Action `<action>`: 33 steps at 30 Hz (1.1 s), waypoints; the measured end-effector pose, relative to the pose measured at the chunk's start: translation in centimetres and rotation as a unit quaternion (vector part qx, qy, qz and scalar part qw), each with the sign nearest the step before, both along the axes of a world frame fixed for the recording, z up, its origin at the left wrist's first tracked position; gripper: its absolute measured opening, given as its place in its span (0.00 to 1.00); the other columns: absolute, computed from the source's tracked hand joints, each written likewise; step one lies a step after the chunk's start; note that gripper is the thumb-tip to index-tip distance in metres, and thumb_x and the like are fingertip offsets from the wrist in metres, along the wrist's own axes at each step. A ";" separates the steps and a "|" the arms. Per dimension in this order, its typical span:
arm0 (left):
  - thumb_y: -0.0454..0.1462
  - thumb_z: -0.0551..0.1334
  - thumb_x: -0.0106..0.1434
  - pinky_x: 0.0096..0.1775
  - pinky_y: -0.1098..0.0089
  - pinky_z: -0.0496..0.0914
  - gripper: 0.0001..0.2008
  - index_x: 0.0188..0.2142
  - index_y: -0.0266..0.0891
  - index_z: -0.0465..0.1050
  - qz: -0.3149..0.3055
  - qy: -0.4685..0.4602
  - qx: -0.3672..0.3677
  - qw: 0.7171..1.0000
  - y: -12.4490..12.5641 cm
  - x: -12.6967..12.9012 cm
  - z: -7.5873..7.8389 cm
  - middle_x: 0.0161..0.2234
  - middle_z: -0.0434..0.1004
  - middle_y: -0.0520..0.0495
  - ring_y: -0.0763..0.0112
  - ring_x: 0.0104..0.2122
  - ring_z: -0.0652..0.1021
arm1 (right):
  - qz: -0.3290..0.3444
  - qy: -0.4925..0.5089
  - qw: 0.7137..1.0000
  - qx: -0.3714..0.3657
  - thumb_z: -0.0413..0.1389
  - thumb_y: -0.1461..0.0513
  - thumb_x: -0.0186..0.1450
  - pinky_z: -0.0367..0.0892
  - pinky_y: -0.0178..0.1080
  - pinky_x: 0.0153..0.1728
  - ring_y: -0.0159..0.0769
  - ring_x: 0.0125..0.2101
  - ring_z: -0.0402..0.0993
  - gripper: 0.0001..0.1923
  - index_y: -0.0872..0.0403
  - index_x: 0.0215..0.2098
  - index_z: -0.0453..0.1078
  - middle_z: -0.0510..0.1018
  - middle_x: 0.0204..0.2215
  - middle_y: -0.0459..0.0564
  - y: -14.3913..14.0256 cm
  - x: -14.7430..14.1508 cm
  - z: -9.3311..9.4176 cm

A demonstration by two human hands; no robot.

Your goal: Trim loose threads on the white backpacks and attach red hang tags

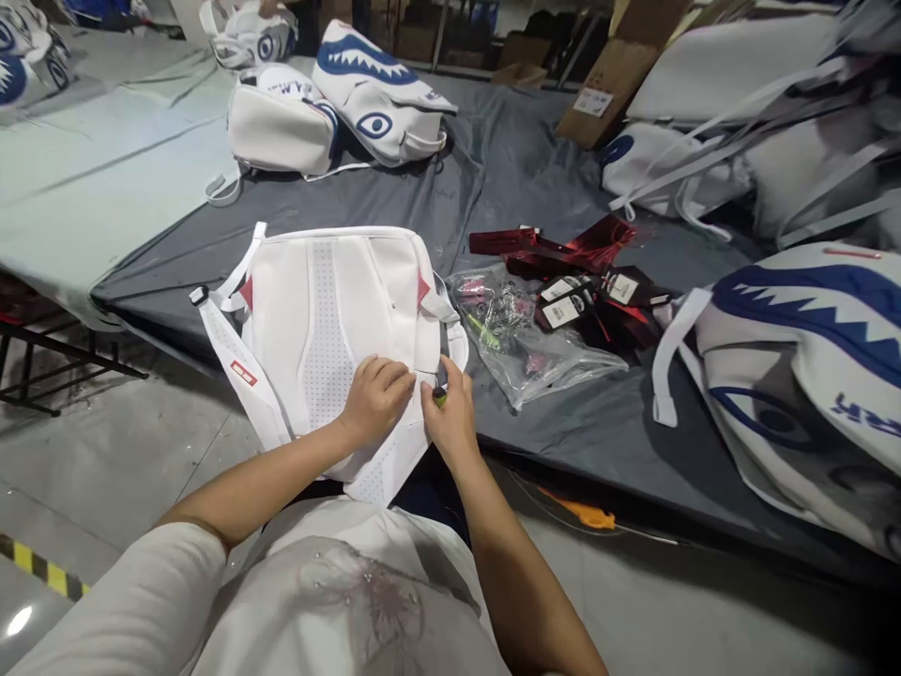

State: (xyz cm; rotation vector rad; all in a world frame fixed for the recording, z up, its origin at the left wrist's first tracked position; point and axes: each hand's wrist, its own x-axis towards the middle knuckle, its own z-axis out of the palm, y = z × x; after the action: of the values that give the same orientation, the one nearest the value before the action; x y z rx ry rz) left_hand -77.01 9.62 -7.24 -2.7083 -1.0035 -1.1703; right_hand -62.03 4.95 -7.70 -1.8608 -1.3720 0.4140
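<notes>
Head view: 1 white backpack (330, 319) lies back-panel up at the near edge of the grey surface (507, 169), long axis running away from the person, straps toward the left. Left hand (376, 399) presses flat on its lower panel, fingers curled, gripping nothing. Right hand (447, 422) pinches 1 small green-tipped tool (440, 396) against the bag. 1 clear plastic bag (521, 338) and a pile of red tags (584, 282) lie just beside; 2 shark-print backpacks (330, 103) well apart.
</notes>
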 end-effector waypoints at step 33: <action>0.44 0.52 0.74 0.36 0.66 0.70 0.13 0.35 0.40 0.66 -0.104 -0.319 -0.319 0.886 0.7 -3.5 2.1 0.29 0.72 0.50 0.71 0.30 0.75 | -0.004 -0.011 1.000 -0.005 0.52 0.55 0.64 0.68 0.52 0.52 0.48 0.50 0.69 0.30 0.54 0.63 0.60 0.69 0.50 0.59 0.1 0.1 0.0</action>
State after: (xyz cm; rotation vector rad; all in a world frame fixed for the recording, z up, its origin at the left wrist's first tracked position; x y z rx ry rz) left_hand -80.51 10.31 -5.18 -2.9993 -1.3894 -2.2193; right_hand -61.91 5.01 -7.66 -1.8840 -1.3789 0.3967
